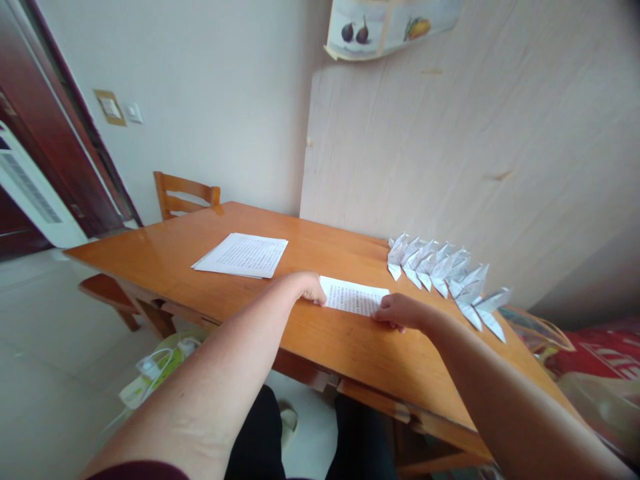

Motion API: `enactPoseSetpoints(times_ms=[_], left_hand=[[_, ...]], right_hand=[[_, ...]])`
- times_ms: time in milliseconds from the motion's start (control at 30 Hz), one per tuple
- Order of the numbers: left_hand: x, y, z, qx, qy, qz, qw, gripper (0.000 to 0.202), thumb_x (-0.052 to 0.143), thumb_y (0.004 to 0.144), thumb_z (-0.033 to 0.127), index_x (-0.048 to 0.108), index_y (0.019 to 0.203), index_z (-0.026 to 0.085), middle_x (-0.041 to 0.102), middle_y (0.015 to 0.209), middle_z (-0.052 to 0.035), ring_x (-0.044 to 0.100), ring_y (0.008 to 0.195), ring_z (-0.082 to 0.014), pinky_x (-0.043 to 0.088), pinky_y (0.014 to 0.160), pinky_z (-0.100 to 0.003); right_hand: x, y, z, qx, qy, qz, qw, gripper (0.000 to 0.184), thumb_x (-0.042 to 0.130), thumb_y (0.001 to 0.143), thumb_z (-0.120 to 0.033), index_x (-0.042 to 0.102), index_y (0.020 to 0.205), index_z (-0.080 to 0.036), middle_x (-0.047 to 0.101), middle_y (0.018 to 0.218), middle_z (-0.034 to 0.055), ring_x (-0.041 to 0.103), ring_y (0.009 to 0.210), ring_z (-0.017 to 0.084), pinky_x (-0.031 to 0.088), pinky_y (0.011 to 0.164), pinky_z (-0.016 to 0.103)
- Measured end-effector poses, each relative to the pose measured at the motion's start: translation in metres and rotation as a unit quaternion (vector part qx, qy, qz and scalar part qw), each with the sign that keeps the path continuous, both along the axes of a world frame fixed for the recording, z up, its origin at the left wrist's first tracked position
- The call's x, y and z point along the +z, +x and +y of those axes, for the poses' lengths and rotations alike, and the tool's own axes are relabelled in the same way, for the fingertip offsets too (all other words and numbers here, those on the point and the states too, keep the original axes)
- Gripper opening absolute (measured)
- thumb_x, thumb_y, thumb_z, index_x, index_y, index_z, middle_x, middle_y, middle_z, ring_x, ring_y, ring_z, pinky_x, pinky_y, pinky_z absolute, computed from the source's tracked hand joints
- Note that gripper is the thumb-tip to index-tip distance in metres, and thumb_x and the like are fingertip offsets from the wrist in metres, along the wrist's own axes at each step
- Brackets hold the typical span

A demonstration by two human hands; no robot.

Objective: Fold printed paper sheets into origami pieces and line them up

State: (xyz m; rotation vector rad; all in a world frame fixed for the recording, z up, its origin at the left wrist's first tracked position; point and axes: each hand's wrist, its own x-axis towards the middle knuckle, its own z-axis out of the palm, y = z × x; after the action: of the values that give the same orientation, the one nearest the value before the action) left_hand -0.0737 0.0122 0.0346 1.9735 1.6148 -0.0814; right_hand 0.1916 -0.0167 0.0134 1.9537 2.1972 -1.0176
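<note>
A printed sheet of paper [353,297], a strip wider than it is deep, lies at the middle of the wooden table [320,340]. At its left end my left hand [313,289] is closed on the edge, thumb on top. My right hand [393,312] grips the opposite end near the lower corner, its fingers partly under the paper. Left of my hands sits a stack of printed sheets [243,255]. Several folded paper pieces [435,263] with pointed ends stand in a row along the table's right side.
A wooden chair [187,193] stands beyond the table's far left corner. Red packaging [595,353] and bags lie past the right edge. Below the near left edge, a stool or bin carries white cables [155,363]. The wall [240,100] borders the table's back.
</note>
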Motion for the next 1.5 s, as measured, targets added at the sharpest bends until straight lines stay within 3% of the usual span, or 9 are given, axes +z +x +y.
enactPoseSetpoints(times_ms=[267, 500, 733, 867, 1000, 1100, 1267, 1500], left_hand=[[0.0, -0.018, 0.003, 0.014, -0.003, 0.006, 1.0, 0.017, 0.074, 0.052, 0.021, 0.057, 0.055, 0.018, 0.052, 0.052, 0.0013, 0.05, 0.059, -0.0169, 0.035, 0.058, -0.029], [-0.004, -0.026, -0.003, 0.05, 0.015, -0.028, 0.998, 0.017, 0.071, 0.052, 0.016, 0.059, 0.065, 0.019, 0.051, 0.051, 0.0044, 0.045, 0.055, -0.0142, 0.029, 0.055, -0.027], [-0.013, -0.026, -0.009, 0.095, 0.078, -0.092, 0.988, 0.011, 0.065, 0.062, 0.019, 0.054, 0.062, 0.019, 0.046, 0.05, 0.004, 0.039, 0.049, -0.0128, 0.024, 0.052, -0.027], [-0.016, -0.018, -0.004, 0.118, 0.154, -0.158, 0.968, 0.005, 0.059, 0.071, 0.02, 0.057, 0.076, 0.02, 0.057, 0.064, 0.0017, 0.048, 0.057, -0.0142, 0.029, 0.052, -0.025], [-0.018, 0.003, 0.015, 0.122, 0.218, -0.222, 0.942, 0.009, 0.053, 0.074, 0.015, 0.055, 0.081, 0.02, 0.062, 0.078, -0.0007, 0.055, 0.069, -0.0143, 0.036, 0.057, -0.023], [-0.019, 0.023, 0.031, 0.107, 0.24, -0.258, 0.93, 0.01, 0.053, 0.075, 0.014, 0.055, 0.083, 0.02, 0.061, 0.079, -0.0009, 0.055, 0.071, -0.0142, 0.038, 0.059, -0.023], [-0.028, 0.047, 0.047, 0.039, 0.235, -0.293, 0.926, 0.01, 0.051, 0.077, 0.014, 0.057, 0.082, 0.02, 0.062, 0.079, -0.0002, 0.056, 0.071, -0.0135, 0.041, 0.061, -0.023], [-0.046, 0.044, 0.049, -0.019, 0.214, -0.283, 0.935, 0.014, 0.052, 0.075, 0.012, 0.058, 0.084, 0.019, 0.064, 0.084, -0.0015, 0.058, 0.076, -0.0151, 0.044, 0.066, -0.024]], right_hand=[[-0.002, 0.003, 0.001, -0.006, -0.003, 0.018, 1.0, 0.023, 0.065, 0.079, -0.029, 0.05, 0.063, -0.02, 0.059, 0.052, -0.0015, 0.055, 0.043, 0.013, 0.041, 0.043, 0.024], [-0.004, 0.004, -0.002, -0.017, 0.01, 0.043, 0.999, 0.025, 0.067, 0.077, -0.03, 0.05, 0.062, -0.02, 0.057, 0.049, -0.0023, 0.052, 0.04, 0.012, 0.038, 0.043, 0.023], [0.0, 0.008, -0.013, -0.046, 0.039, 0.113, 0.992, 0.023, 0.064, 0.079, -0.032, 0.052, 0.063, -0.02, 0.061, 0.055, -0.0001, 0.055, 0.045, 0.012, 0.037, 0.044, 0.022], [0.002, 0.018, -0.013, -0.1, 0.098, 0.156, 0.978, 0.024, 0.054, 0.084, -0.036, 0.049, 0.065, -0.021, 0.06, 0.056, 0.0001, 0.053, 0.046, 0.012, 0.034, 0.043, 0.023], [-0.006, 0.032, 0.003, -0.164, 0.202, 0.173, 0.95, 0.019, 0.049, 0.084, -0.034, 0.05, 0.07, -0.021, 0.06, 0.062, 0.0006, 0.056, 0.057, 0.014, 0.04, 0.052, 0.024], [-0.018, 0.039, 0.015, -0.188, 0.262, 0.155, 0.934, 0.013, 0.05, 0.082, -0.03, 0.058, 0.079, -0.02, 0.063, 0.07, 0.0021, 0.058, 0.066, 0.017, 0.041, 0.058, 0.026], [-0.034, 0.041, 0.02, -0.169, 0.295, 0.101, 0.935, 0.025, 0.054, 0.081, -0.027, 0.066, 0.102, -0.018, 0.066, 0.079, 0.0038, 0.06, 0.072, 0.019, 0.039, 0.064, 0.028], [-0.035, 0.037, 0.019, -0.123, 0.285, 0.052, 0.949, 0.021, 0.057, 0.086, -0.031, 0.069, 0.1, -0.022, 0.068, 0.094, 0.0047, 0.062, 0.08, 0.018, 0.039, 0.07, 0.028]])
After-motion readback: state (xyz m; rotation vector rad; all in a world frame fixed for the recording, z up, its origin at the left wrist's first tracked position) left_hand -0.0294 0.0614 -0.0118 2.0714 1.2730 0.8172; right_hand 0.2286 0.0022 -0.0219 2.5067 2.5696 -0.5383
